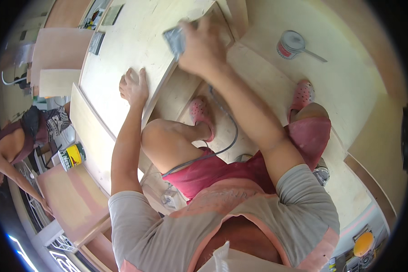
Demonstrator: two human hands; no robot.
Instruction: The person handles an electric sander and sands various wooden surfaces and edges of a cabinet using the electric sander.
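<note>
My right hand (pixel 203 50), slightly blurred, grips a grey sanding block (pixel 174 41) near the far right edge of a pale wooden panel (pixel 136 41). The block's grey face shows to the left of my fingers; the rest is covered by my hand. My left hand (pixel 135 89) leans on the same panel with its fingers spread and slightly bent, holding nothing. Another grey block (pixel 96 43) lies at the panel's left edge.
An open can (pixel 291 44) with a putty knife (pixel 315 55) stands at the far right. A dark cord (pixel 233 136) runs across my leg. At the left are a yellow-labelled tub (pixel 72 157), a reddish-patched panel (pixel 75 199) and another person (pixel 13 145) bending over.
</note>
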